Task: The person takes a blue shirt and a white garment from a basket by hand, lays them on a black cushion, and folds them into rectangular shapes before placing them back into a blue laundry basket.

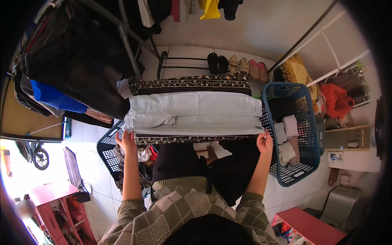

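A pale, light-grey pair of trousers (196, 110), doubled lengthwise, stretches flat across a padded surface draped in dark cloth with floral trim (196, 82). My left hand (125, 141) pinches the near corner of the trousers at the left end. At the opposite end, my right hand (264, 142) has its fingers closed on the other near corner. The near edge runs fairly straight between both hands. Some creases show along the middle and at the left end. What supports the cloth underneath is hidden.
Right of the surface stands a blue plastic laundry basket (274, 165) with folded clothes (286, 153). Another basket (105, 144) with loose clothes sits at lower left. Dark garments (76, 61) hang at left from a metal rack (128, 46). Several shoes (235, 64) line the far wall.
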Available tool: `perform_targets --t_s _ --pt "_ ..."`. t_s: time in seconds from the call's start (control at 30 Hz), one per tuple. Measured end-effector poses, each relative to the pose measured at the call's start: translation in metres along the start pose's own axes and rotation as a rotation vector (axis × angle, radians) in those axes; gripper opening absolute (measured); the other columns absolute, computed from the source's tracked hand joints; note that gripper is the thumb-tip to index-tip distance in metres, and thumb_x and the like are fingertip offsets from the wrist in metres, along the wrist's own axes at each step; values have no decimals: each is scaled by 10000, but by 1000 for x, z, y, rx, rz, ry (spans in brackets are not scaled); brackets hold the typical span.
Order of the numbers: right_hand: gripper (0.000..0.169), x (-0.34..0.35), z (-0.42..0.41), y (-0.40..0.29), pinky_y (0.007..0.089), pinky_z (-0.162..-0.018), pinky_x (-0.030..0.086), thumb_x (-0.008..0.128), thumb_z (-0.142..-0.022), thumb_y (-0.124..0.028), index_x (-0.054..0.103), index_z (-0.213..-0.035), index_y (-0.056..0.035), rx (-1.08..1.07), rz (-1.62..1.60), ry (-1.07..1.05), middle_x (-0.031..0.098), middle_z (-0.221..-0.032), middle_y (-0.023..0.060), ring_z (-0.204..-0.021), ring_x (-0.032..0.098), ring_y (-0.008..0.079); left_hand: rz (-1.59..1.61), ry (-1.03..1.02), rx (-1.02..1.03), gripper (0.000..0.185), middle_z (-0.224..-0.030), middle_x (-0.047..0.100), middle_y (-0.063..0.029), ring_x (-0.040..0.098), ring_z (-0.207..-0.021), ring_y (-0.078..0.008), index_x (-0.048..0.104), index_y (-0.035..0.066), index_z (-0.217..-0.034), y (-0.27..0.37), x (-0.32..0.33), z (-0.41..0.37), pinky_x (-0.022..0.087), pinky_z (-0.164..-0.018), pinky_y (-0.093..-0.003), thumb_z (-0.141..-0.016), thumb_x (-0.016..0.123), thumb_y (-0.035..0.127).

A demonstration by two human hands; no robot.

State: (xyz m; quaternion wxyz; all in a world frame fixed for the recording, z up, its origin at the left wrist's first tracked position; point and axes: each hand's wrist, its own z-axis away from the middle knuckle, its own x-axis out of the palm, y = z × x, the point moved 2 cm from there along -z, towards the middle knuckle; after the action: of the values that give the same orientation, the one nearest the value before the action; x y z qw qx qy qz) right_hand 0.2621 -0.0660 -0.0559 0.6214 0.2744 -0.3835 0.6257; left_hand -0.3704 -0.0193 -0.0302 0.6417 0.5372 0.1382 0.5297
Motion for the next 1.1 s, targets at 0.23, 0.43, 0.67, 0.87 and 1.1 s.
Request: perform_targets --t_s 0.23,0.43,0.67,0.87,1.1 --pt "205 50 -52 23 319 -765 575 558 -894 -23 489 -1074 48 -282 -46 153 555 -949 136 -865 591 225 -188 -191 102 311 -939 564 -128 622 -817 -224 460 -19 -1108 -32 42 -67 546 -778 -305 -859 624 71" --pt "370 48 -55 43 386 -923 478 569 -873 -62 390 -1179 44 -664 549 154 494 -1110 182 -1044 543 286 -996 -385 635 573 -1115 522 -193 552 -990 -270 435 2 -1240 -39 67 -28 454 -856 -382 -758 700 162" --pt "509 109 6 248 446 -1056 294 578 -827 -72 393 -1295 10 -966 1820 -296 426 -1326 214 -1260 377 363 -1727 -435 1125 503 -1427 360 -116 343 -1278 -325 453 139 -1328 -48 65 20 111 -1088 -569 -858 465 319" --pt "649 109 0 358 541 -1102 160 572 -853 -404 349 -1396 -125 -1015 2314 -1005 346 -1451 60 -1353 295 254 -1744 -443 1026 652 -1468 325 -95 338 -1323 -280 314 105 -1424 -50 77 23 55 -1071 -620 -857 492 374" --pt "748 106 -23 213 541 -1093 189 588 -794 -519 350 -1401 -153 -976 2614 -871 356 -1449 35 -1343 313 244 -1715 -576 1012 685 -1479 304 -89 268 -1368 -274 271 100 -1441 -39 69 12 74 -1097 -573 -865 515 380"
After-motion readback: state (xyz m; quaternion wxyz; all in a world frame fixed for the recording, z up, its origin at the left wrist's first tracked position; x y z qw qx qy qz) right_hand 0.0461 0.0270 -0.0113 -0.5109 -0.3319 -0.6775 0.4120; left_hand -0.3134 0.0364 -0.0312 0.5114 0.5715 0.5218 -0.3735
